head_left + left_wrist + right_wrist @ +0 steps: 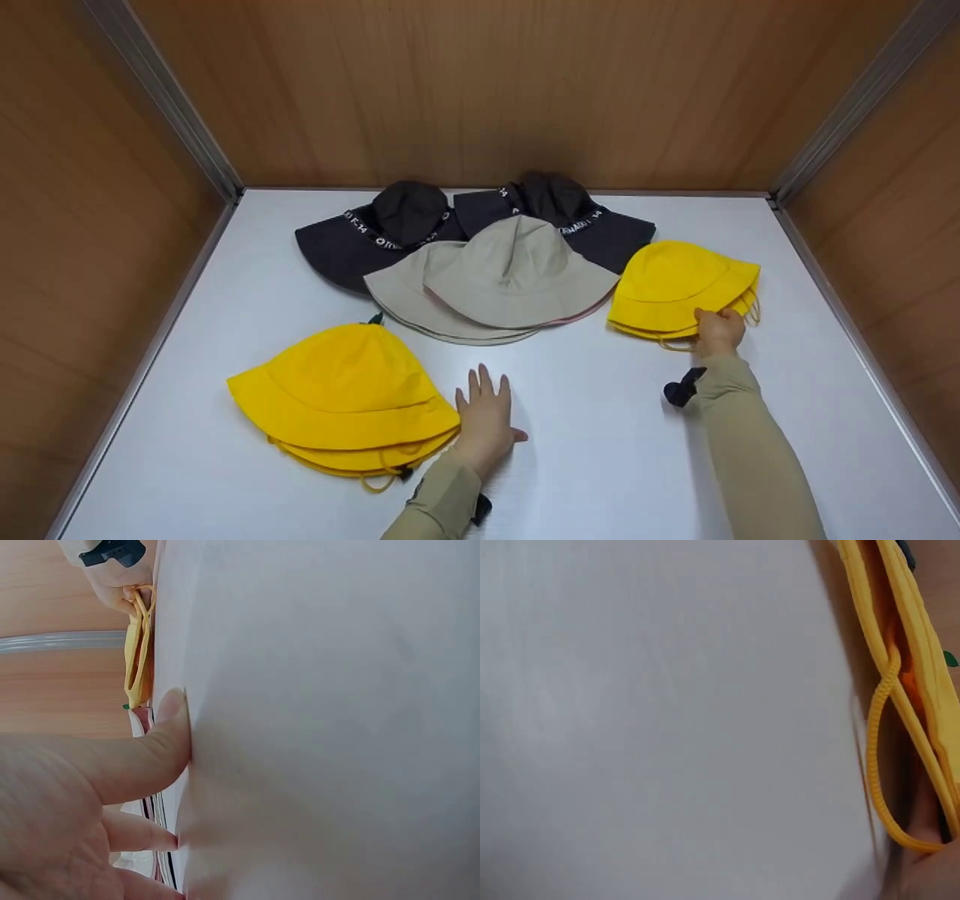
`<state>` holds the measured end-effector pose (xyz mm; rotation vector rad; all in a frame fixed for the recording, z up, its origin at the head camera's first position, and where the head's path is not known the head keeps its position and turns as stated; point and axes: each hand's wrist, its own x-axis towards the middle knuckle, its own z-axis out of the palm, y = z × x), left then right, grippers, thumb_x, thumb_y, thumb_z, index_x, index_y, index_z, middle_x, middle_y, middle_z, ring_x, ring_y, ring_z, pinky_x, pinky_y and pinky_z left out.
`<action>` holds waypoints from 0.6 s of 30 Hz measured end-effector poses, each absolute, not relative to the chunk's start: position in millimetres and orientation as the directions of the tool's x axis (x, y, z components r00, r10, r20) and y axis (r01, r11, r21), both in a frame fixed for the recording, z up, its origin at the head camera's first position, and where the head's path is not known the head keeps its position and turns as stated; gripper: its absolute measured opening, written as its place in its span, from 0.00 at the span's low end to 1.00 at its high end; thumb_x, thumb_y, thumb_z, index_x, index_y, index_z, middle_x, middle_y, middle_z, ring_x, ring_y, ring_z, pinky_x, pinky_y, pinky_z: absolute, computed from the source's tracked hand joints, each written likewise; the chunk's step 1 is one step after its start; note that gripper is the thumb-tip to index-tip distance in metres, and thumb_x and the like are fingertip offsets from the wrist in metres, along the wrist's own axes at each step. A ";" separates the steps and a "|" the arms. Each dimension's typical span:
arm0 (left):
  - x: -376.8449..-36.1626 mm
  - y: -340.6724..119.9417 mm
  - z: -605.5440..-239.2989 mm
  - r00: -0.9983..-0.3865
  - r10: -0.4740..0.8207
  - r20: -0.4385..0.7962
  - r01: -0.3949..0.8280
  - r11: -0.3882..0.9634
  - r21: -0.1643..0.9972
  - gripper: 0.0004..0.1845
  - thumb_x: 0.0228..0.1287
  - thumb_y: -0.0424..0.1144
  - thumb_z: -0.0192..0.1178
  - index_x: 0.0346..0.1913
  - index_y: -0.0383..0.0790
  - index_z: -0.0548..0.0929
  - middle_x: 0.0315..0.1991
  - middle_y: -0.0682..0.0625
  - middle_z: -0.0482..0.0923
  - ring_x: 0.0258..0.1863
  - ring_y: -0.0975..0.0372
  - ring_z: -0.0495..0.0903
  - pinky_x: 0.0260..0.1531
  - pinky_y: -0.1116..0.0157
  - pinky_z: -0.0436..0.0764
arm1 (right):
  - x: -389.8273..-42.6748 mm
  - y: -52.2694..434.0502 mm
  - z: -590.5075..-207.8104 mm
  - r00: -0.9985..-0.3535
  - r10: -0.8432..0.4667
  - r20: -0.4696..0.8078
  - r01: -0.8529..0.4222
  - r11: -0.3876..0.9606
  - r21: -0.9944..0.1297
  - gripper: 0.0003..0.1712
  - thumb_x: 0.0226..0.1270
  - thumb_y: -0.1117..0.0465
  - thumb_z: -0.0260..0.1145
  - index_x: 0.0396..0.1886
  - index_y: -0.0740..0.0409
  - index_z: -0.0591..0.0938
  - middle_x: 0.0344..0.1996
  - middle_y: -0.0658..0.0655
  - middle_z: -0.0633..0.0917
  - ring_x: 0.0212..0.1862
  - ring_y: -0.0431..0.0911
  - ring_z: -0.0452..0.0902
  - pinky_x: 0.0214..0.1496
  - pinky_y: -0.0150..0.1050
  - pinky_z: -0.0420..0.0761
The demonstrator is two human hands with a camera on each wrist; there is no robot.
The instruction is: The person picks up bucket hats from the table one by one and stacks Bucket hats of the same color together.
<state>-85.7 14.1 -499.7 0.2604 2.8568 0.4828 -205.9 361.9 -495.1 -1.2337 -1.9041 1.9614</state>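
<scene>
My right hand (720, 330) pinches the front brim of a small yellow bucket hat (679, 281) on the right side of the white table. In the right wrist view, a looped yellow cord (874, 765) hangs from the folded brim, and part of the hand shows at the lower right corner. My left hand (484, 424) lies with fingers spread, its thumb and fingertips on the tabletop in the left wrist view. Right beside its outer edge sits a stack of larger yellow bucket hats (337, 382), with cords and a black toggle under the brims.
Overlapping beige bucket hats (517, 262) lie at the table's middle back. Behind them are two dark hats, one on the left (345, 251) and one on the right (615, 229), with white lettering. Wood panels (495, 90) enclose the white table (600, 450) on three sides.
</scene>
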 end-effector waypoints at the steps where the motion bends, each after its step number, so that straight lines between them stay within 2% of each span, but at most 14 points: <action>1: -85.3 14.0 -499.0 -0.958 0.212 -0.193 0.138 0.930 0.340 0.46 0.44 0.51 0.74 0.66 0.35 0.68 0.69 0.29 0.55 0.69 0.38 0.54 0.63 0.39 0.59 | -205.8 361.9 -494.6 -0.653 0.602 -0.459 0.415 -0.222 -0.882 0.10 0.67 0.66 0.56 0.46 0.57 0.66 0.42 0.47 0.65 0.46 0.40 0.62 0.53 0.32 0.68; 4: -84.6 14.1 -497.3 -0.958 0.214 -0.192 0.141 0.932 0.334 0.46 0.45 0.52 0.73 0.67 0.35 0.68 0.69 0.29 0.55 0.69 0.38 0.54 0.63 0.39 0.59 | -205.6 361.0 -491.9 -0.658 0.572 -0.489 0.357 -0.336 -0.872 0.09 0.68 0.66 0.55 0.41 0.52 0.64 0.42 0.46 0.65 0.44 0.38 0.63 0.48 0.30 0.69; 9: -84.1 13.4 -495.5 -0.955 0.220 -0.200 0.147 0.934 0.325 0.45 0.47 0.53 0.72 0.67 0.36 0.67 0.70 0.30 0.55 0.69 0.39 0.55 0.64 0.40 0.59 | -205.7 357.1 -483.3 -0.678 0.526 -0.514 0.201 -0.541 -0.817 0.09 0.68 0.70 0.53 0.41 0.54 0.65 0.42 0.46 0.67 0.44 0.37 0.66 0.42 0.26 0.73; 12: -84.0 11.6 -492.7 -0.951 0.229 -0.207 0.147 0.925 0.350 0.44 0.48 0.53 0.71 0.66 0.36 0.68 0.69 0.30 0.57 0.69 0.38 0.56 0.64 0.40 0.60 | -204.4 353.9 -477.9 -0.698 0.491 -0.521 0.164 -0.598 -0.784 0.11 0.69 0.70 0.53 0.47 0.54 0.66 0.46 0.45 0.69 0.52 0.37 0.66 0.51 0.27 0.71; 15: -86.0 9.9 -487.5 -0.947 0.235 -0.218 0.120 0.891 0.438 0.41 0.53 0.53 0.68 0.66 0.35 0.68 0.68 0.29 0.59 0.68 0.38 0.58 0.64 0.41 0.60 | -201.6 349.5 -472.2 -0.729 0.440 -0.524 0.151 -0.644 -0.750 0.20 0.70 0.70 0.52 0.58 0.51 0.64 0.52 0.43 0.68 0.59 0.36 0.62 0.62 0.27 0.65; 18: -91.0 8.3 -481.1 -0.947 0.248 -0.204 0.097 0.827 0.555 0.37 0.59 0.52 0.63 0.65 0.31 0.68 0.64 0.30 0.64 0.65 0.40 0.63 0.64 0.44 0.63 | -196.5 341.9 -466.2 -0.763 0.384 -0.521 0.152 -0.677 -0.720 0.22 0.70 0.70 0.52 0.60 0.51 0.64 0.52 0.43 0.69 0.58 0.35 0.64 0.63 0.26 0.65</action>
